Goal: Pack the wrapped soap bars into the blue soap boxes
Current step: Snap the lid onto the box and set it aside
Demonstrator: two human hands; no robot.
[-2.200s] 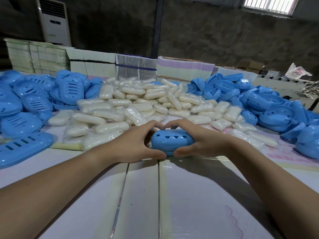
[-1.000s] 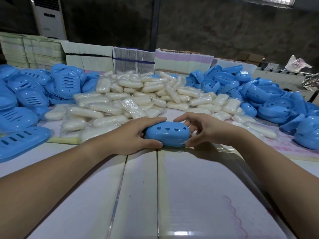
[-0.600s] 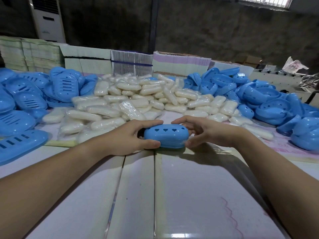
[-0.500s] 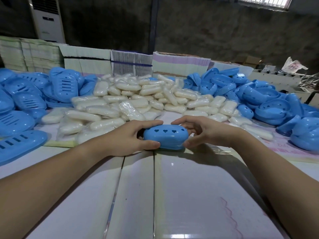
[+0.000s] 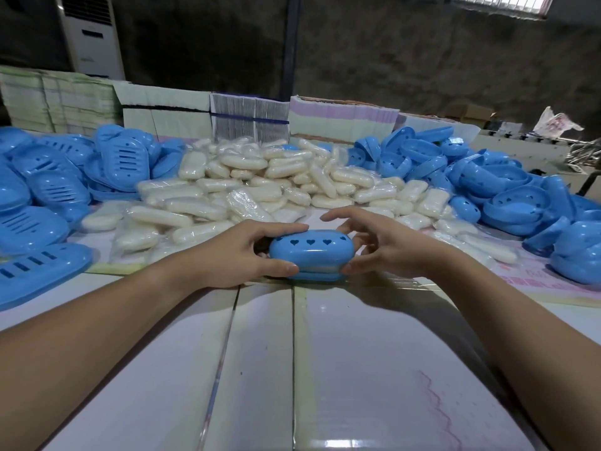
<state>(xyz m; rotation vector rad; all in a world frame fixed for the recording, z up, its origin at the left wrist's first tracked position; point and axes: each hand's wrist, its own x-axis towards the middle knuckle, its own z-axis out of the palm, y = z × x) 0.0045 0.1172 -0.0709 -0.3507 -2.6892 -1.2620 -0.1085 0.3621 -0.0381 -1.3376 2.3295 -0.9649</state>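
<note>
A closed blue soap box (image 5: 310,255) with three heart-shaped holes in its lid sits on the white table top (image 5: 357,369), just in front of me. A pale strip shows in the seam along its lower front. My left hand (image 5: 234,255) grips its left end, fingers over the top and thumb at the front. My right hand (image 5: 390,249) holds the right end with thumb low at the front and fingers curled behind, index finger lifted. A large heap of wrapped white soap bars (image 5: 260,187) lies behind the box.
Slotted blue box bases (image 5: 48,190) are piled at the left, and heart-holed blue lids (image 5: 507,196) at the right. Stacks of flat cartons (image 5: 162,105) line the table's far edge. A standing air conditioner (image 5: 92,37) is at the back left.
Both hands pressed down over the box at first. They have since slid to its ends, and the right index finger has lifted off. The box stays in place.
</note>
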